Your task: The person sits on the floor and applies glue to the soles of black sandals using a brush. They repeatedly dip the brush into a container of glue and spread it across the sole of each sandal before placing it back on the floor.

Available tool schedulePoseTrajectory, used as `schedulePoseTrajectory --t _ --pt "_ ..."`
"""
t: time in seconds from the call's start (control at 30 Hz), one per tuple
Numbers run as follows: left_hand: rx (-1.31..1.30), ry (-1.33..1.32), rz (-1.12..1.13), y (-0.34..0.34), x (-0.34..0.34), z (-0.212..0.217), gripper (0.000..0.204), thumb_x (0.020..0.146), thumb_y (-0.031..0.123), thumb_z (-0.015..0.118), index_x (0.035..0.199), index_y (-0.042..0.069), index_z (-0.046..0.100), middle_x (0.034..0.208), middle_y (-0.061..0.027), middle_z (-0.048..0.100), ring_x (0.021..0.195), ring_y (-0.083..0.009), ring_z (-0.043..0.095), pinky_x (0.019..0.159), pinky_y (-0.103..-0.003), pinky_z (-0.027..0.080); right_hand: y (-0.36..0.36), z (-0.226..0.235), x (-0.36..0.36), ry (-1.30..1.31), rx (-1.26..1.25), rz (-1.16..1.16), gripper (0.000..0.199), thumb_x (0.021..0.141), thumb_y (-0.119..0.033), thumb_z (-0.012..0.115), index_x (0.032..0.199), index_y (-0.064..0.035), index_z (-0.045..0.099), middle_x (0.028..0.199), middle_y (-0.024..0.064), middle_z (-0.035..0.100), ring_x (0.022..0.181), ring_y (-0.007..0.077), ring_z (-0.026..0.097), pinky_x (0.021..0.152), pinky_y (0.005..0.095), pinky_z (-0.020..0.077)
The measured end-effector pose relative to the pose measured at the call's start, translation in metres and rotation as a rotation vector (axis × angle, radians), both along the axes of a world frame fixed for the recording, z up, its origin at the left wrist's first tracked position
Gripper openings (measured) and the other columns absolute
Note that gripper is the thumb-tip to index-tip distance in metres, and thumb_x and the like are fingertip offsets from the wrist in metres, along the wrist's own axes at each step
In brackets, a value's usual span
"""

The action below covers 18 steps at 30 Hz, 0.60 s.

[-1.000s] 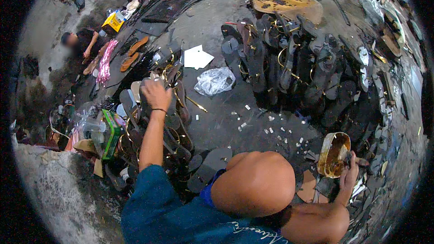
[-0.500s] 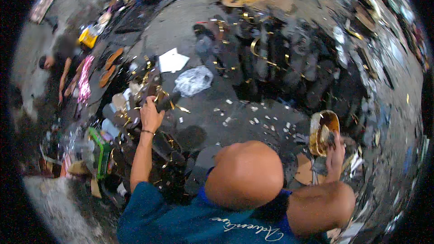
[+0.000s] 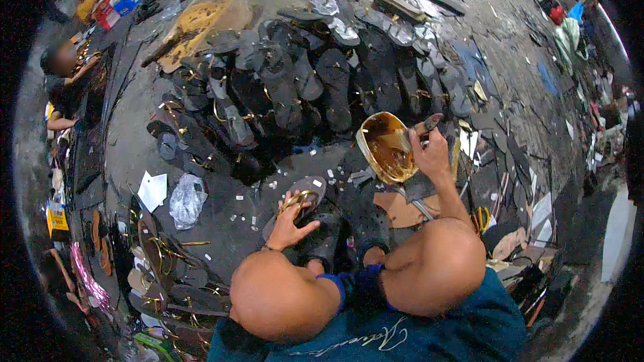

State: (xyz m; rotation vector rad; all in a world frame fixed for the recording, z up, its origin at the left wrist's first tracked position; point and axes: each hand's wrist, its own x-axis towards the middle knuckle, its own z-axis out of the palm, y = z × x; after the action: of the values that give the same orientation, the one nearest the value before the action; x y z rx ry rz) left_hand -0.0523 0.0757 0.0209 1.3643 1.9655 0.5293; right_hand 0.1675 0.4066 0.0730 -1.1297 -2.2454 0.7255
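My left hand (image 3: 290,222) is closed on a sandal (image 3: 315,185) with a dark sole and gold straps, held low in front of my left knee. Its fingers wrap the straps, and part of the sole is behind them. In my right hand (image 3: 431,154) is a brush (image 3: 428,125) with a short dark handle. The brush end dips over the inside of a cut-open pale tub (image 3: 363,147), which is coated with brown, sticky-looking glue. My right fingers are at the tub's right rim.
Rows of dark sandals (image 3: 333,80) curve across the floor ahead. Beyond them lies a yellow, brown-stained sheet (image 3: 201,27). A clear plastic bag (image 3: 187,200) and white paper (image 3: 153,190) lie left. Yellow-handled scissors (image 3: 482,219) are right. Another person (image 3: 62,87) sits at far left.
My left hand has come from the pile at left to in front of my knees, now with a sandal. My right hand stays at the tub with the brush. The view has turned right.
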Motion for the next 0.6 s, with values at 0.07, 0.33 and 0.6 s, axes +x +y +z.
schedulePoseTrajectory --t 0.07,0.33,0.6 --pt "0.085 -0.006 -0.019 -0.007 0.002 -0.032 0.071 0.086 0.055 0.060 0.140 0.010 0.048 0.154 -0.0215 0.029 0.147 -0.0350 0.015 0.118 -0.049 0.009 -0.023 0.024 0.018 -0.592 -0.135 0.192 0.036 0.088 -0.036 0.066 0.104 -0.0033 0.063 0.088 0.0214 0.068 0.087 0.0389 0.067 0.077 0.0467 0.0511" --pt "0.439 -1.215 0.732 0.087 -0.020 -0.006 0.046 0.105 0.034 0.036 0.136 0.004 0.051 0.130 -0.0117 0.059 0.118 -0.0232 0.056 0.103 -0.034 0.041 -0.045 0.080 -0.036 0.514 -0.598 0.271 0.025 0.086 -0.013 0.072 0.106 -0.0021 0.062 0.097 0.0062 0.068 0.087 0.0135 0.064 0.079 0.0327 0.0513" --pt "0.645 -1.450 0.902 0.102 -0.019 0.078 0.044 0.105 0.035 0.036 0.125 0.002 0.057 0.111 -0.0061 0.065 0.098 -0.0179 0.063 0.088 -0.033 0.051 -0.070 0.091 -0.139 0.501 -0.297 0.310 0.020 0.086 -0.014 0.070 0.102 -0.0035 0.064 0.093 0.0115 0.070 0.088 0.0236 0.069 0.078 0.0345 0.0521"
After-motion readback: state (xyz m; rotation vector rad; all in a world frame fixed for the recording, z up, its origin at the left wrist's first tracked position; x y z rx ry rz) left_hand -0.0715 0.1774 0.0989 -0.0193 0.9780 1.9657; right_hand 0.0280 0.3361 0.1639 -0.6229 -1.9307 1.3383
